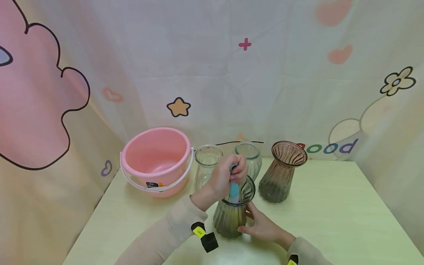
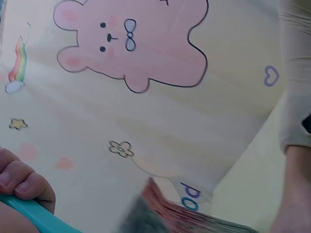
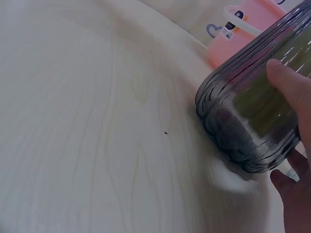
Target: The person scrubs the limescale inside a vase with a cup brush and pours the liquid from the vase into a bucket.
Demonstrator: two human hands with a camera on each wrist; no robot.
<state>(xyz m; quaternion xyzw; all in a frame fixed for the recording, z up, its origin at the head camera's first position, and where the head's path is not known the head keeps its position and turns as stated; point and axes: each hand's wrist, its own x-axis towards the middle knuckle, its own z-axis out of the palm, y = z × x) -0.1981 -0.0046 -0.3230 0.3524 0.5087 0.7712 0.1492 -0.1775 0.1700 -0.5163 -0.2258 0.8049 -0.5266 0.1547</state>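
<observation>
At the right of the head view, the backdrop curtain [image 1: 212, 73] carries the coloured letters "ood" [image 1: 331, 148]. The pink bucket's label [image 1: 154, 185] is too small to read.

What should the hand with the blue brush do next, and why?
Probably push the brush handle deeper and twist. The left hand grips it inside the grey vase, which the right hand steadies on the table.

The left hand [image 2: 22, 187] sits at the lower left, its fingers curled round a teal handle [image 2: 36, 216]. To the right of the grip, the blurred ribbed rim of a vase [image 2: 189, 216] shows. Further right is a beige sleeve [image 2: 296, 73]. Above hangs a curtain [image 2: 146, 116] with a pink bear [image 2: 131, 41].
</observation>
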